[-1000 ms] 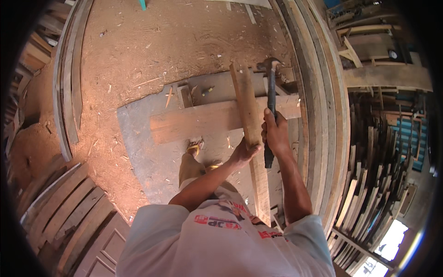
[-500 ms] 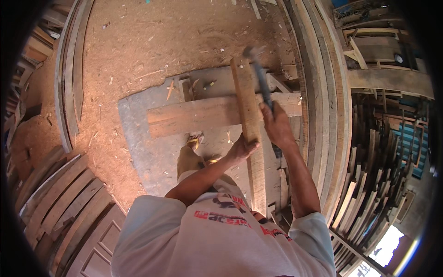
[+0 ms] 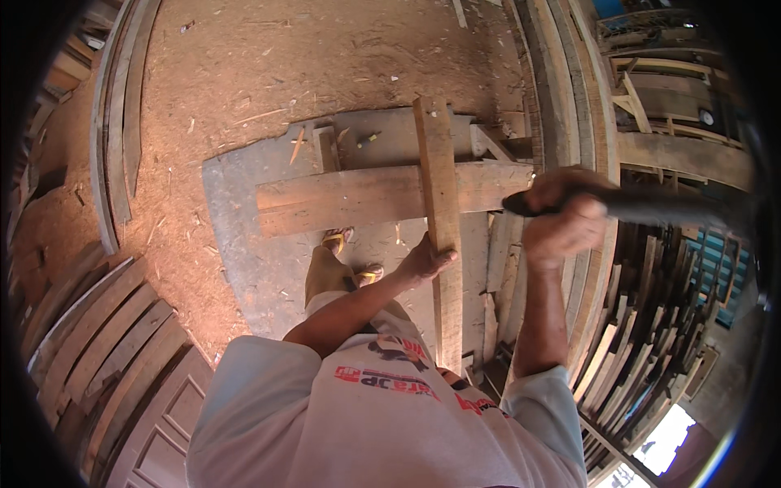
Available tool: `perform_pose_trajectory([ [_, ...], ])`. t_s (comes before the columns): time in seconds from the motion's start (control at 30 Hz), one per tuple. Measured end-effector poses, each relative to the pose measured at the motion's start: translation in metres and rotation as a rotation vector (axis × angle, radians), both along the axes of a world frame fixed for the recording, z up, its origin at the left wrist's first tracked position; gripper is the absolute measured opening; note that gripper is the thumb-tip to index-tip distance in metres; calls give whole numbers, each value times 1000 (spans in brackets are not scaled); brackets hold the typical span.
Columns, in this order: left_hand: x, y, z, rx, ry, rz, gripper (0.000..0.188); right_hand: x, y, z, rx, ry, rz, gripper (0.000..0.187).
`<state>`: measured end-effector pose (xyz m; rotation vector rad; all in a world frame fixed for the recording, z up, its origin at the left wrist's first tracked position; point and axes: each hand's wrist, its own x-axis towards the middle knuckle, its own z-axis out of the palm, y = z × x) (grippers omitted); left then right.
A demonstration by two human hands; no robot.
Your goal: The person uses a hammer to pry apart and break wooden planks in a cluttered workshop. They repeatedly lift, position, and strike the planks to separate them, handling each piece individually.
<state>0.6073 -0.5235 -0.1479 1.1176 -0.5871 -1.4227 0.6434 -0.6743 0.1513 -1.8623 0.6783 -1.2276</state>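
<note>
A long narrow wooden beam [image 3: 440, 183] runs away from me and crosses over a wide wooden plank [image 3: 346, 200] that lies left to right. My left hand [image 3: 426, 260] is closed around the beam, on the near side of the crossing. Raised off to the right, my right hand [image 3: 569, 213] grips a hammer [image 3: 663, 204] by its dark handle. The hammer's far end is blurred and fades into the dark right rim, so its head cannot be made out.
A grey sheet [image 3: 244, 220] lies under the work on the dirt floor. Long boards [image 3: 561, 98] stretch along the right, beside racks of upright timber [image 3: 643, 342]. Stacked planks [image 3: 106, 358] and a panelled door [image 3: 167, 427] stand at lower left. A short block [image 3: 327, 149] touches the plank.
My right hand has swung the hammer up and to the right, away from the beam's far part. My left hand keeps its hold on the beam.
</note>
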Motion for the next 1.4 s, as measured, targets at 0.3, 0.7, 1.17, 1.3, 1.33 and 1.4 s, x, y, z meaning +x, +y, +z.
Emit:
perform_pose_trajectory([
  [0.3,-10,-9,-15,-120,339,-18,84,-53,54,-100,736,731,-115,47],
  [0.7,-3,-5,-17,5,111,-113,76,-32,15,-107,284,1168,-74,47],
  [1.17,8,1,-3,-54,200,-121,70,-28,49,-70,441,669,-345,50],
  [1.3,37,-4,19,24,24,-420,62,-45,42,-86,668,972,-182,53],
  [1.33,66,-9,32,94,-202,-678,59,-54,51,-91,515,947,-225,56],
  [1.4,121,-15,80,107,-699,-990,54,-74,73,-83,678,889,-265,50],
])
